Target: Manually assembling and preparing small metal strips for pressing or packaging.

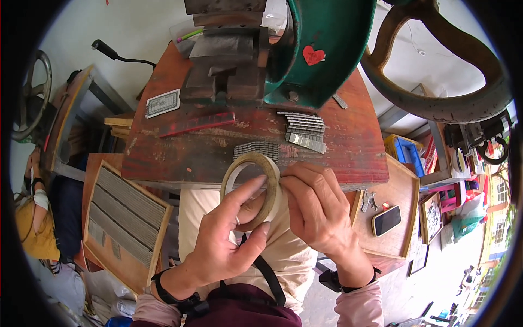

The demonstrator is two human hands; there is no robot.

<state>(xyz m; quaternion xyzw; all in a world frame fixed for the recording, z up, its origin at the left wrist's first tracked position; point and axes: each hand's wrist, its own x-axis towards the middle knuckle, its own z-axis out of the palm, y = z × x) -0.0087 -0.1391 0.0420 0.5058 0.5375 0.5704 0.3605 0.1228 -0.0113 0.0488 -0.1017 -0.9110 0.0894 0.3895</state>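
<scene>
Tape roll (pixel 272 197): held up over the lap, just in front of the bench's near edge; tan, tilted, open ring facing the upper left.
Left hand (pixel 218 240): clasped round the roll's lower side, fingers reaching into the ring, thumb pressed against the outside, gripping the wall between.
Right hand (pixel 321 212): at the roll's right outer side, fingertips bunched together and touching the edge; cannot tell whether pinching a loose tape end.
Bench (pixel 354 147): reddish wood, worn and scuffed.
Near strips (pixel 256 148): grey, packed in a row on the bench, just beyond the roll.
Fanned strips (pixel 304 128): stacked farther right, close to the machine's foot.
Red bar (pixel 201 124): lying slantwise, left of the fanned strips.
Green machine (pixel 338 49): standing at the back, with a red heart sticker (pixel 313 55) and, to the right, a big handwheel (pixel 447 106).
Left tray (pixel 109 261): wooden, lined with rows of grey strips.
Right tray (pixel 395 191): wooden, bearing a phone (pixel 387 220) and small metal parts (pixel 370 201).
</scene>
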